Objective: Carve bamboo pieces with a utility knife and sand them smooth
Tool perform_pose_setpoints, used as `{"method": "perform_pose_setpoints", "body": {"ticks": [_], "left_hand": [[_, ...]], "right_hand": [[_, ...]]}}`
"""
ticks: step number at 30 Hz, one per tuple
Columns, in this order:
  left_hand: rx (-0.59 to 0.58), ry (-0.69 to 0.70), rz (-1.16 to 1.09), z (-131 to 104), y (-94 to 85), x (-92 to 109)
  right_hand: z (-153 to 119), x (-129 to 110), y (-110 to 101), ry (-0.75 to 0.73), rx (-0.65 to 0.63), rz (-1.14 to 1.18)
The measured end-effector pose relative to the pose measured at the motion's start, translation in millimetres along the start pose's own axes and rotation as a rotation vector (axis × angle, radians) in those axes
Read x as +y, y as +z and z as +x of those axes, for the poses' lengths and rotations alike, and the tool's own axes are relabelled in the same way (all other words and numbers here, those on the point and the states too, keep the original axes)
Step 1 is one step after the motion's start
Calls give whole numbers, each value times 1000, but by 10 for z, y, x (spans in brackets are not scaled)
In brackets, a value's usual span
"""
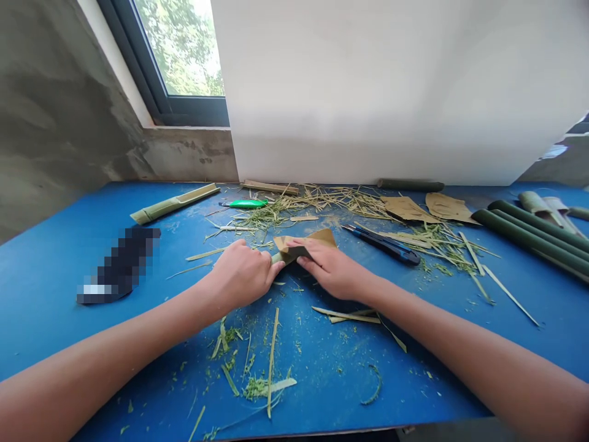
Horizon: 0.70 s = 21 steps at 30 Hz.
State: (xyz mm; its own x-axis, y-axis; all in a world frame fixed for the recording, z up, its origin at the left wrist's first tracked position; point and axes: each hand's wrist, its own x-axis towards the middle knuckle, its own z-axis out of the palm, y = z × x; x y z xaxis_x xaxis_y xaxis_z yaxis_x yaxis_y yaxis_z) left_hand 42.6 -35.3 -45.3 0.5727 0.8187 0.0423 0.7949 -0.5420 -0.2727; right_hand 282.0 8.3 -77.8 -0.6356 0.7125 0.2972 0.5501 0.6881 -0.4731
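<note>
Near the middle of the blue table [175, 344], my left hand [243, 273] is closed on one end of a short bamboo piece [278, 258]. My right hand [334, 267] grips a folded sheet of brown sandpaper [324, 238], pressed around the other end of the same piece. Its grey side shows by my right fingers. Most of the bamboo piece is hidden by the sheet and my hands. Just beyond my right hand lies a dark blue and black cutter knife [386, 244].
Bamboo shavings [350, 199] lie behind my hands and in front of them. A green knife [247, 204] and half bamboo [175, 204] are back left, a blurred dark object [122, 264] left. Brown sheets [407, 209] and green bamboo lengths [538, 239] are right. A white panel [391, 92] stands behind.
</note>
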Motion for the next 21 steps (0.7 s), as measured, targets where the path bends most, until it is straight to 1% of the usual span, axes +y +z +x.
{"method": "perform_pose_setpoints", "body": {"ticks": [1,3,4,5,7,8,9,11,12,13,16,17,20,21], "left_hand": [[-7,-5,-9,-1,-1,-7],[-14,-17,-25,-8,-6,-12],[-8,-19,-30,-12,-7,-10],[-1,-17,-31,-16,-7,-7],[11,-11,-30,-20,-1,-1],[12,-16,-36,-20,3,-2],[7,-22,-47,-18,8,-5],[-8,-37,-72,-12,12,-17],[-13,-44,-80,-9,10,-21],[-20,-47,-82,-8,6,-22],[-36,-58,-52,-14,-17,8],[-38,-68,-36,-20,-24,28],[-29,-109,1,-43,-38,100],[-25,-117,5,-50,-39,120]], "right_hand": [[9,22,-11,46,18,-16],[21,52,-39,223,92,-74],[20,50,-49,255,104,-83],[13,37,-54,238,100,-79],[-9,-7,-51,56,39,-18],[-20,-27,-48,7,16,10],[-26,-41,-48,25,14,8],[-25,-54,-52,194,92,-69],[-20,-61,-52,253,119,-108],[-14,-73,-50,251,123,-128],[-2,-138,-36,41,67,-95],[-2,-160,-37,32,48,-99],[-18,-210,-58,159,30,-190],[-28,-225,-64,177,33,-212]]}}
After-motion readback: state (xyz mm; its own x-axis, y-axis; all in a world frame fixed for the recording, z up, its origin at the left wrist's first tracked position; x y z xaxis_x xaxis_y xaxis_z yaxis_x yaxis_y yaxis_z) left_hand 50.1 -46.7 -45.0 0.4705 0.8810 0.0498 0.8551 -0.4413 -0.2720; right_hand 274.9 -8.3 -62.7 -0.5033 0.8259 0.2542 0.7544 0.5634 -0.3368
